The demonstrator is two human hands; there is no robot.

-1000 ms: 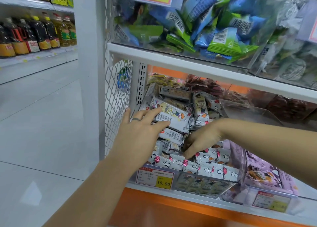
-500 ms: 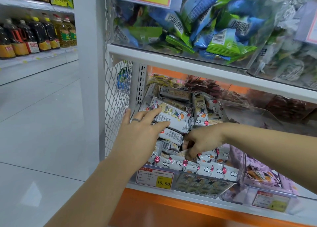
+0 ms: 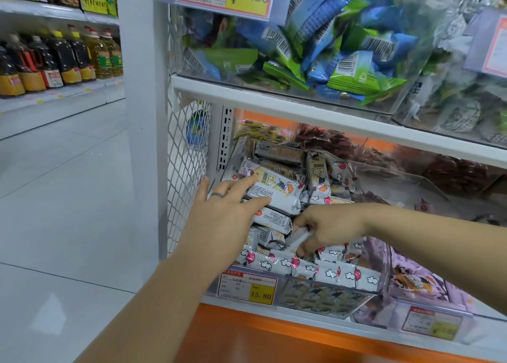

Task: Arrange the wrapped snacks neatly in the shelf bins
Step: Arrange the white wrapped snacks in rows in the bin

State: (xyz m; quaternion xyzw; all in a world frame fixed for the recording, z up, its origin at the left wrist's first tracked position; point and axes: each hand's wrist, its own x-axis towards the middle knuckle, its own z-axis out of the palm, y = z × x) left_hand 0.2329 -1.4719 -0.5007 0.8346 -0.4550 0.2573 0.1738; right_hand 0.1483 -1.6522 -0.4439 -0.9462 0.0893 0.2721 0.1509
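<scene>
Wrapped snacks point(image 3: 277, 190) fill the clear bin point(image 3: 329, 302), piled loosely toward its back and laid in a flat row along its front wall. The left hand point(image 3: 227, 217) rests at the bin's left side, fingers spread and straight against the ends of the stacked packs, steadying them. The right hand point(image 3: 332, 225) reaches into the middle of the bin, fingers curled, pinching one small pack point(image 3: 297, 238) just behind the front row. These packs look light and soft-sided, with slick film that will likely slide pack on pack; the contents may crumble if squeezed. Best held lightly across the long edges or by a crimped end, then laid flat.
</scene>
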